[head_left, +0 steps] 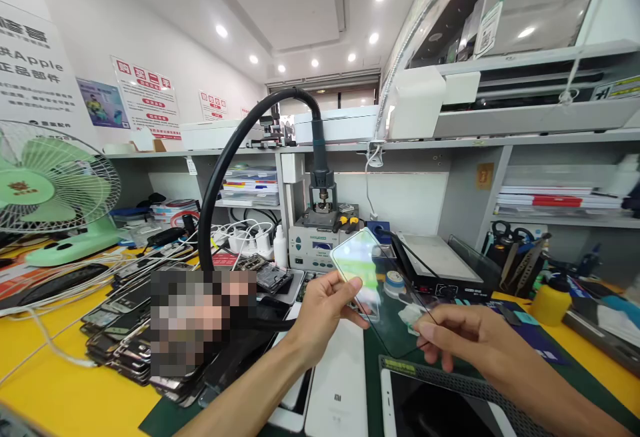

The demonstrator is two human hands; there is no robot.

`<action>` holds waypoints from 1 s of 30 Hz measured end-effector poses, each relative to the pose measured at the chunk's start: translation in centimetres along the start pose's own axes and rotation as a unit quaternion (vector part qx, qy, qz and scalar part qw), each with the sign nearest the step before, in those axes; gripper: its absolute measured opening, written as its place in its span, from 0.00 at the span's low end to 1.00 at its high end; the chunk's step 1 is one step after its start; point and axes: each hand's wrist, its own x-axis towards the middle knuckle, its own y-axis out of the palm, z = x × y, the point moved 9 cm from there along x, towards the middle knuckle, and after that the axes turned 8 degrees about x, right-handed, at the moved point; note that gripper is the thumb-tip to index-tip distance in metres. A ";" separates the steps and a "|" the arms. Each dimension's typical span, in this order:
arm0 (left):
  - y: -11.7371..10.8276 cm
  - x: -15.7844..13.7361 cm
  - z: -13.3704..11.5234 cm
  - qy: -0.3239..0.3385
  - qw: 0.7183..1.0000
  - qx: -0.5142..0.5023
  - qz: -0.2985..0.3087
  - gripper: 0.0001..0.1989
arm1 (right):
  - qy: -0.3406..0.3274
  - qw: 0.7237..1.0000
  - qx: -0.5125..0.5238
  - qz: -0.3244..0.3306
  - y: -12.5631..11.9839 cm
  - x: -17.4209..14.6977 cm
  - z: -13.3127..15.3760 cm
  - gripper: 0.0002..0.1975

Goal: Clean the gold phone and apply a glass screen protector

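My left hand point(333, 307) pinches the left edge of a clear, thin, dark-edged phone glass point(395, 320) between thumb and fingers. My right hand point(463, 337) grips the same glass by its lower right edge. It is held tilted above the work mat. At its upper left a bright, round-cornered, phone-shaped area point(363, 263) shows white and green; I cannot tell whether it is a reflection or a second panel. Below my hands lie a white phone back point(337, 383) with a logo and a white-framed phone point(440, 407) with a dark screen.
Stacked phone parts point(120, 337) crowd the left, partly behind a blurred patch. A thick black hose point(205, 223) arches to a grey soldering station point(310, 243). On the right stand a black-framed heating plate point(440, 263), a yellow bottle point(550, 300) and a tool holder point(517, 257). A green fan point(55, 190) stands left.
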 end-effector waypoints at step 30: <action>2.5 -1.2 2.2 -0.144 0.972 -0.151 0.109 0.09 | 0.054 0.964 0.255 -0.060 0.5 -0.2 -0.6 0.20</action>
